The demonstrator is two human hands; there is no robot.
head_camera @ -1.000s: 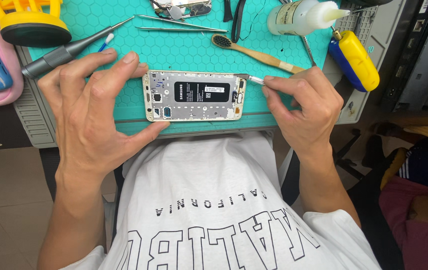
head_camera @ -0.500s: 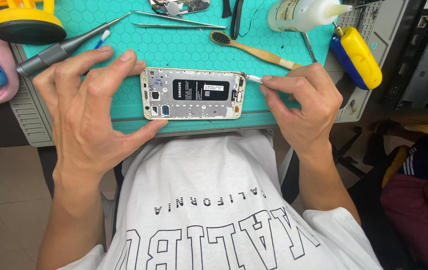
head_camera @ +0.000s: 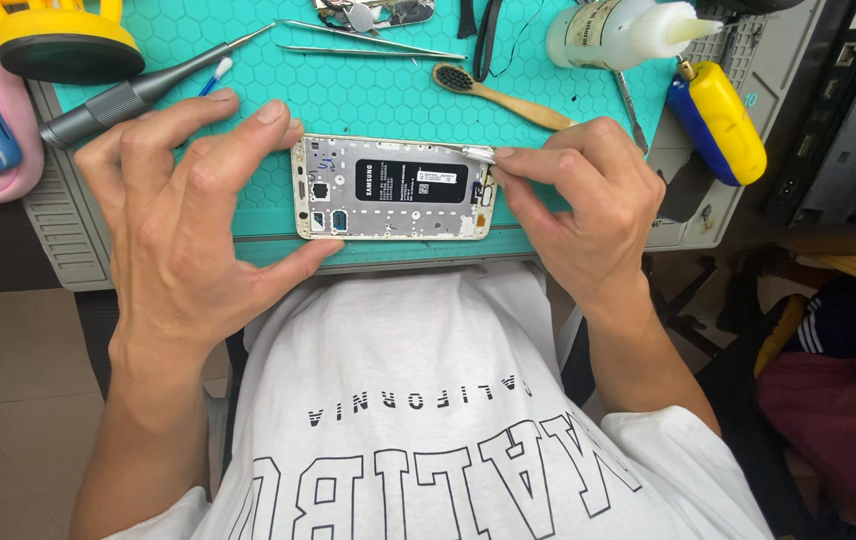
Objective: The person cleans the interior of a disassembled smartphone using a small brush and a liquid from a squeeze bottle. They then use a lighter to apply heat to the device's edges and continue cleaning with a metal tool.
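Hands (head_camera: 188,220) at opened phone's (head_camera: 395,188) edges

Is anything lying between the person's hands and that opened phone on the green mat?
Nothing visible does. The left hand already grips the opened phone at its left end, and the right hand holds a thin tool against its upper right corner.
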